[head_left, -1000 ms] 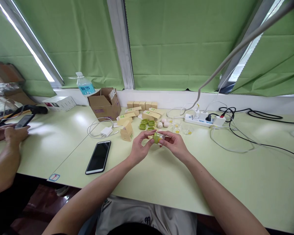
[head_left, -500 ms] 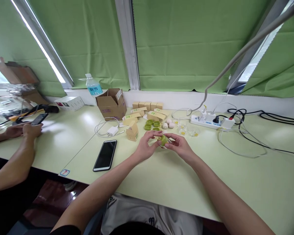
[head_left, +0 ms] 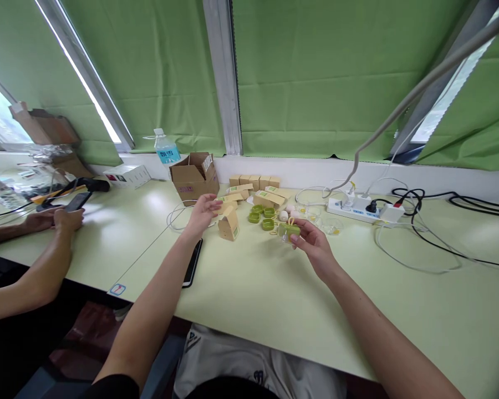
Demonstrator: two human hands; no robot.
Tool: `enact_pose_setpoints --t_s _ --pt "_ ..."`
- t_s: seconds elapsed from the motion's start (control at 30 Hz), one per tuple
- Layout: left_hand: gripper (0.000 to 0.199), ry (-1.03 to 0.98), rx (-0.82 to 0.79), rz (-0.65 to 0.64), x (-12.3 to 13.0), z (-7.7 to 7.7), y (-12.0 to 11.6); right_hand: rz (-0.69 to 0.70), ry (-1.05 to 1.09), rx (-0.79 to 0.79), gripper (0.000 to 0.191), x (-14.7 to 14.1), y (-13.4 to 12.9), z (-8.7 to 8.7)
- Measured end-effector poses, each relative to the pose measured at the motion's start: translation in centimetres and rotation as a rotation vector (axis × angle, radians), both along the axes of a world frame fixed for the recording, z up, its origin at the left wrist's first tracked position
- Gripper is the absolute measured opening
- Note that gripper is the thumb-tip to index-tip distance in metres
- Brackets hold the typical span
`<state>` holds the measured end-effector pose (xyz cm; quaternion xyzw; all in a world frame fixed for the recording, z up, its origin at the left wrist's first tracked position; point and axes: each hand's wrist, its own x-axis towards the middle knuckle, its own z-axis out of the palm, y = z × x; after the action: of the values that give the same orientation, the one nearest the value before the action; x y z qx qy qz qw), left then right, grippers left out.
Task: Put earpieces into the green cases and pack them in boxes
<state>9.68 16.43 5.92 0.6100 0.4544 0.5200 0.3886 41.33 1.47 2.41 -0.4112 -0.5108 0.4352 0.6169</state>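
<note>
My right hand point(head_left: 314, 246) grips a small green case point(head_left: 289, 231) with a clear lower part and a loop on top, held just above the table. My left hand point(head_left: 203, 215) is raised near the carton, fingers apart, with nothing in it. In front of it stands an open kraft paper box point(head_left: 228, 224). Several green cups point(head_left: 268, 224) sit together behind the held case. Beside them are white round pieces point(head_left: 283, 215) and clear plastic cups point(head_left: 331, 226). More kraft boxes point(head_left: 270, 198) lie and stand behind.
A brown carton point(head_left: 194, 180) and a water bottle point(head_left: 167, 148) stand by the wall. A phone point(head_left: 192, 265) lies under my left forearm. A power strip point(head_left: 351, 210) with cables is at the right. At the left, another person's hands point(head_left: 62, 219) hold a phone.
My left hand has let go of the green case and moved left, towards the carton. The right hand keeps the case, now closed and upright. The view has shifted slightly.
</note>
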Motion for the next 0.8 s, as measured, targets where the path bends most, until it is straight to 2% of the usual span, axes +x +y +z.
enact_pose_setpoints --t_s 0.07,0.1,0.27,0.43,0.6,0.67,0.8 --pt "0.052 0.099 -0.095 -0.147 -0.4 -0.6 0.3 -0.038 -0.01 0.015 0.054 0.1 0.1 0.1" --pt "0.05 0.153 -0.087 -0.174 -0.4 -0.9 0.2 -0.046 0.002 0.019 0.054 0.1 0.1 0.2" --pt "0.037 0.468 0.035 -0.208 1.0 -1.2 -1.9 -0.055 0.074 0.052 0.056 0.1 -0.3 0.9" --pt "0.02 0.707 0.161 -0.192 4.8 -0.4 -6.4 -0.023 0.034 0.12 0.056 -0.7 -1.4 2.0" --pt "0.029 0.78 0.273 -0.222 9.3 -1.7 -10.4 -0.009 -0.111 0.157 0.057 -2.2 -3.0 2.6" --pt "0.031 0.771 0.285 -0.245 10.6 -2.5 -11.1 0.008 -0.215 0.167 0.054 -2.5 -3.5 2.6" --pt "0.017 0.871 0.35 -0.238 11.9 -3.7 -11.4 0.028 -0.46 0.226 0.051 -2.9 -4.1 2.3"
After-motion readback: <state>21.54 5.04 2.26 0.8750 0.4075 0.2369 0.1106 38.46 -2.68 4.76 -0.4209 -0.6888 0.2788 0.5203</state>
